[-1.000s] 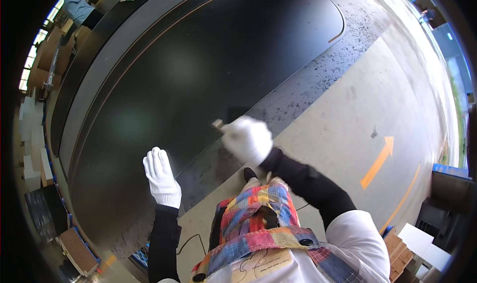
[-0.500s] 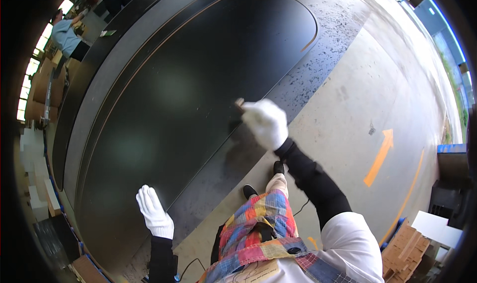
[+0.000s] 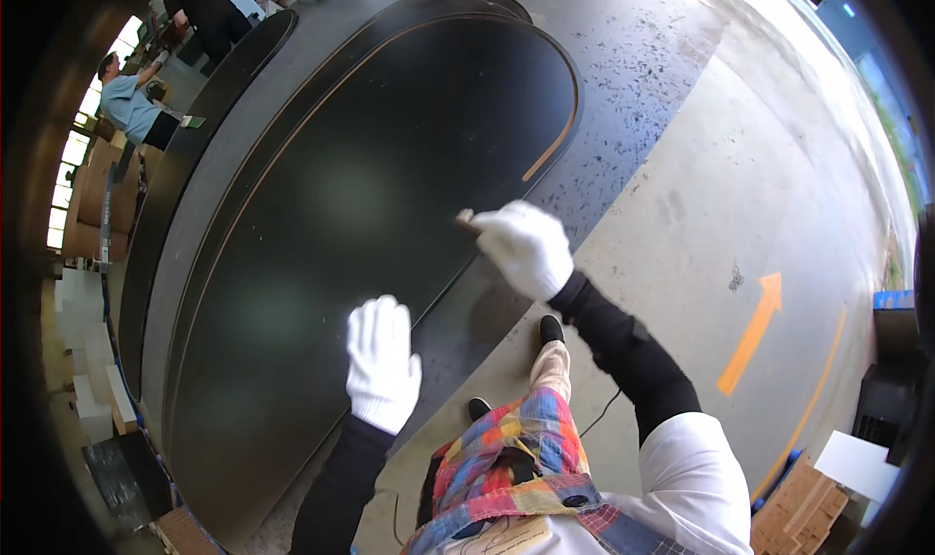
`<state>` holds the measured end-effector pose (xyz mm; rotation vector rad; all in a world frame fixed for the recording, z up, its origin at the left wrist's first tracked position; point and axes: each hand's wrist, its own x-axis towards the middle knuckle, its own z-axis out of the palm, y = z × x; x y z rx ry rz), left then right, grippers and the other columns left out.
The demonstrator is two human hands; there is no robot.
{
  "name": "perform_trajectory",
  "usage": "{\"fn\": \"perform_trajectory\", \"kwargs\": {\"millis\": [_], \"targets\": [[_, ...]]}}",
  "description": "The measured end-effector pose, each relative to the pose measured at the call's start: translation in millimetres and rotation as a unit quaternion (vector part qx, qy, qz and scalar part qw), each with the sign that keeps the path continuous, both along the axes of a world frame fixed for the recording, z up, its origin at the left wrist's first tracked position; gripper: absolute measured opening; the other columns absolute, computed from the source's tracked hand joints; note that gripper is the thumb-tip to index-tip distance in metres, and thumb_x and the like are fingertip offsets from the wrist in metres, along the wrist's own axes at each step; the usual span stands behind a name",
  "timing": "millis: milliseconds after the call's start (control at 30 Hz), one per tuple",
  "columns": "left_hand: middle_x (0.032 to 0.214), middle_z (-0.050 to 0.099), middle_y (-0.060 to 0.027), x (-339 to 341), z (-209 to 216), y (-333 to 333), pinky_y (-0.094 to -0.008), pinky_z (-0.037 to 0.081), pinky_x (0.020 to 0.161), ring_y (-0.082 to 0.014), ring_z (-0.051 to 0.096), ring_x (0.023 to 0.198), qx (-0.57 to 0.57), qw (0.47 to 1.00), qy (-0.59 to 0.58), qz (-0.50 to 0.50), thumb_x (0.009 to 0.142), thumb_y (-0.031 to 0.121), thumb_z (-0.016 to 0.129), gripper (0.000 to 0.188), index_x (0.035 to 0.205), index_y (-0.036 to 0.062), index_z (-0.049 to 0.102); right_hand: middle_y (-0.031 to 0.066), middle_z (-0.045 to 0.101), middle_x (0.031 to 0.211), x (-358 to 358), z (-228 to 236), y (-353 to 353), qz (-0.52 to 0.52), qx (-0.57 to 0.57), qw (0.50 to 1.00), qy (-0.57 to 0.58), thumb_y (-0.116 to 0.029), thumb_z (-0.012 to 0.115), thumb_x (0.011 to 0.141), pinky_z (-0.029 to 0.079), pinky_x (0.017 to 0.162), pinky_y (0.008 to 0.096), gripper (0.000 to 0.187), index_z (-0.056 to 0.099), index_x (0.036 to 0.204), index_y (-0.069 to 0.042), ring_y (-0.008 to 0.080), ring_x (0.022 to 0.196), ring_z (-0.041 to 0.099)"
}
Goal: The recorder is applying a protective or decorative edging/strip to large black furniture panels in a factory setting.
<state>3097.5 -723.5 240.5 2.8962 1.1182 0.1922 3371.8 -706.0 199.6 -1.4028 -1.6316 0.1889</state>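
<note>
A large black panel (image 3: 321, 253) with a rounded far end lies in front of me. A thin brown line runs along its far edge and round the end. My right hand (image 3: 526, 250), in a white glove, is closed over the near edge. From its fingers pokes the blunt, brownish-grey end of a small tool (image 3: 467, 221); the fist hides the rest, so its kind does not show. My left hand (image 3: 383, 362), also gloved, is at the near edge, to the left of the right one. Its fingers are stretched out and it holds nothing. Whether it touches the panel I cannot tell.
Another dark panel (image 3: 209, 117) stands beyond the first. Dark flakes (image 3: 633, 88) litter the grey floor at the far right. Two people (image 3: 136, 102) work at the far left. Brown stacked pieces (image 3: 801, 506) lie at the lower right, near an orange floor arrow (image 3: 750, 336).
My left hand has moved right and farther from me along the near edge, closer to the right hand. The right hand keeps its grip on the small tool. The view has shifted slightly.
</note>
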Motion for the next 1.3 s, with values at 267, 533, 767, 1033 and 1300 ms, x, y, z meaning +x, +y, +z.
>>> {"fn": "perform_trajectory", "kwargs": {"millis": [267,533,767,1033,1300], "targets": [[0.138,0.043,-0.0277,106,-15,49,-0.054,0.033,0.111,-0.0447,0.042,0.129,0.085,0.994,0.039,0.063,0.078,-0.003,0.051,0.056,0.133,-0.0093,0.043,0.0141,0.071,0.091,233,-36,93,-0.215,-0.016,0.964,0.155,-0.013,0.071,0.082,0.053,0.074,0.0314,0.018,0.072,0.097,-0.003,0.0239,0.079,0.069],[0.124,0.051,-0.0214,89,-17,1,-0.057,0.043,0.1,-0.0413,0.052,0.113,0.073,0.993,0.073,0.058,0.083,0.0,0.059,0.038,0.119,-0.0046,0.051,0.0101,0.069,0.091,250,-24,69,-0.153,-0.076,0.969,0.177,-0.012,0.07,0.082,0.051,0.078,0.0296,0.02,0.073,0.102,-0.007,0.0209,0.083,0.067],[0.137,0.043,-0.0209,59,-25,-32,-0.0585,0.033,0.109,-0.0442,0.041,0.129,0.051,0.996,0.06,0.049,0.085,0.0,0.054,0.049,0.134,-0.0033,0.044,0.0099,0.068,0.09,251,-23,108,-0.08,-0.002,0.996,0.047,-0.011,0.068,0.081,0.052,0.076,0.0351,0.02,0.072,0.101,-0.01,0.0293,0.084,0.066],[0.137,0.041,-0.0217,57,-18,-31,-0.0615,0.033,0.108,-0.0453,0.041,0.128,0.014,0.996,0.066,0.059,0.082,-0.002,0.056,0.054,0.134,-0.0028,0.042,0.0091,0.068,0.086,231,-30,37,-0.045,-0.003,0.998,0.034,-0.003,0.062,0.079,0.053,0.071,0.0338,0.029,0.071,0.105,-0.012,0.0283,0.078,0.066],[0.139,0.039,-0.0224,61,-22,-31,-0.0627,0.031,0.109,-0.0468,0.04,0.129,0.019,0.997,0.064,0.046,0.081,-0.001,0.055,0.06,0.138,-0.0026,0.036,0.0129,0.069,0.094,260,-19,148,0.006,0.027,0.999,-0.018,-0.006,0.064,0.085,0.053,0.075,0.0343,0.021,0.071,0.105,-0.007,0.0298,0.084,0.066]]}}
